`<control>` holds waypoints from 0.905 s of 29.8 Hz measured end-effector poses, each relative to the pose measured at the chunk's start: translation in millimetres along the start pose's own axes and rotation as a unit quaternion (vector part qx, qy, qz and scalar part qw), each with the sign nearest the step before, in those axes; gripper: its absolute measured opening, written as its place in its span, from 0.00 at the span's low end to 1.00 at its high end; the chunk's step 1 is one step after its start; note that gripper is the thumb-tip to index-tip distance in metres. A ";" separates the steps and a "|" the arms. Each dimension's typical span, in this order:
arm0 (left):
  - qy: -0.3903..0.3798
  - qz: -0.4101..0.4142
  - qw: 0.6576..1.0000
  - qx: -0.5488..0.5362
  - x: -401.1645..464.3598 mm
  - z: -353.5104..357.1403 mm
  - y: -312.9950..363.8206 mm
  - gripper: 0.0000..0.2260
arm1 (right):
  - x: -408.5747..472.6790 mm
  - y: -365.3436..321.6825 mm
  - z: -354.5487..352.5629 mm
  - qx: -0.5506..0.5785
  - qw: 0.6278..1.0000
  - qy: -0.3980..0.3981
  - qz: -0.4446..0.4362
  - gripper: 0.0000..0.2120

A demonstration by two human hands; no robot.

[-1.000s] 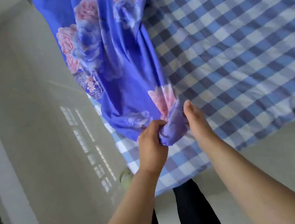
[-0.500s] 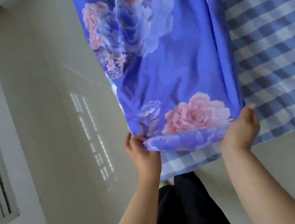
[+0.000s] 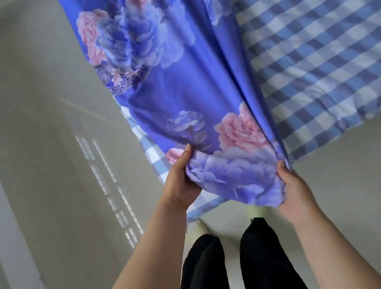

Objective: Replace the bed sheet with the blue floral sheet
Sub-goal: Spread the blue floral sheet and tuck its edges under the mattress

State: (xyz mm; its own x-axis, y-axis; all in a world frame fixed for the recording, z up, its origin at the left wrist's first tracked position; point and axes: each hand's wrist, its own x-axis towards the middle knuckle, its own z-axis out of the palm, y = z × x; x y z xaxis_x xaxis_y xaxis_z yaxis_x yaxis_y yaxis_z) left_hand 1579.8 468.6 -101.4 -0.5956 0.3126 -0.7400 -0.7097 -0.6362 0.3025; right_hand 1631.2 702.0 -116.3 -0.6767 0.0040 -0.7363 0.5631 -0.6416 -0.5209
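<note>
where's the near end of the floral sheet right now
Head view, lower centre: the blue floral sheet lies over the checked sheet, its near end gripped between left hand and right hand.

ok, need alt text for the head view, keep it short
Both hands, the left hand and the right hand, grip the near end of a blue floral sheet that lies along a blue-and-white checked sheet on the bed. Below them are the person's black trousers and a pale tiled floor.

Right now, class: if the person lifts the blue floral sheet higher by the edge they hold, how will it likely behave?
The blue floral sheet probably stays floppy: it folds and bunches between the left hand and right hand. It seems light, since fingertip grips hold it up. It may drag across the checked sheet beneath.
</note>
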 end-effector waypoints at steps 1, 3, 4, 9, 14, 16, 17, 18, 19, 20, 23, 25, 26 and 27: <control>-0.002 -0.007 1.000 0.008 -4.1 0.6 -3.3 0.27 | 1.6 -5.4 -2.1 0.038 0.999 -0.020 -0.011 0.20; 0.019 -0.028 0.999 0.024 -19.9 6.4 -16.2 0.27 | 10.8 -11.2 -8.0 0.076 0.997 0.006 0.010 0.29; 0.034 -0.029 0.999 0.027 -26.8 7.4 -25.6 0.26 | 15.9 -12.3 -9.6 0.062 0.997 0.037 0.026 0.37; 0.251 0.161 0.948 -0.106 -49.4 1.9 -77.0 0.10 | 39.7 -7.8 -23.6 0.007 0.994 0.029 0.108 0.28; 0.579 0.391 0.713 -0.057 -77.9 1.5 -115.8 0.06 | 17.6 -65.4 -7.4 0.032 0.973 -0.135 0.185 0.18; 0.614 0.465 0.638 -0.003 -88.5 -0.2 -132.4 0.10 | 9.0 -92.2 -0.4 0.025 0.969 -0.190 0.155 0.22; 0.609 0.496 0.618 -0.009 -94.8 1.7 -136.1 0.10 | 2.4 -102.5 3.9 0.013 0.967 -0.216 0.137 0.24; 0.604 0.522 0.602 -0.009 -100.2 -1.1 -138.1 0.08 | -5.3 -110.5 7.8 0.007 0.963 -0.239 0.125 0.24; 0.603 0.536 0.591 -0.005 -104.7 -5.1 -139.0 0.08 | -11.0 -113.7 6.8 0.001 0.960 -0.258 0.112 0.23; 0.611 0.531 0.587 -0.002 -107.3 -11.5 -139.6 0.11 | -17.9 -111.1 3.3 -0.006 0.961 -0.260 0.099 0.20; 0.635 0.450 0.628 -0.017 -106.6 -42.3 -143.7 0.22 | -22.8 -70.7 -34.0 -0.058 0.990 -0.109 0.066 0.17; 0.634 0.360 0.683 -0.036 -99.7 -69.9 -151.2 0.23 | -24.7 -44.8 -60.5 -0.121 0.990 -0.007 0.078 0.13; 0.630 0.306 0.711 -0.066 -95.5 -83.7 -154.3 0.20 | -24.2 -36.5 -70.9 -0.154 0.983 0.024 0.095 0.13; 0.620 0.255 0.735 -0.101 -92.1 -93.5 -158.1 0.16 | -21.6 -30.1 -80.4 -0.174 0.977 0.042 0.115 0.13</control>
State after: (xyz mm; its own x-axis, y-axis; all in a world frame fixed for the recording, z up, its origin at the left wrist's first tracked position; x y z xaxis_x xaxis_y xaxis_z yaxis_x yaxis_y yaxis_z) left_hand 1782.0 474.4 -137.3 0.1254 -0.8068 -0.5773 -0.3683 -0.5782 0.7280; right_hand 1667.0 782.8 -119.4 -0.4805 -0.0373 -0.8762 0.8325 -0.3337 -0.4423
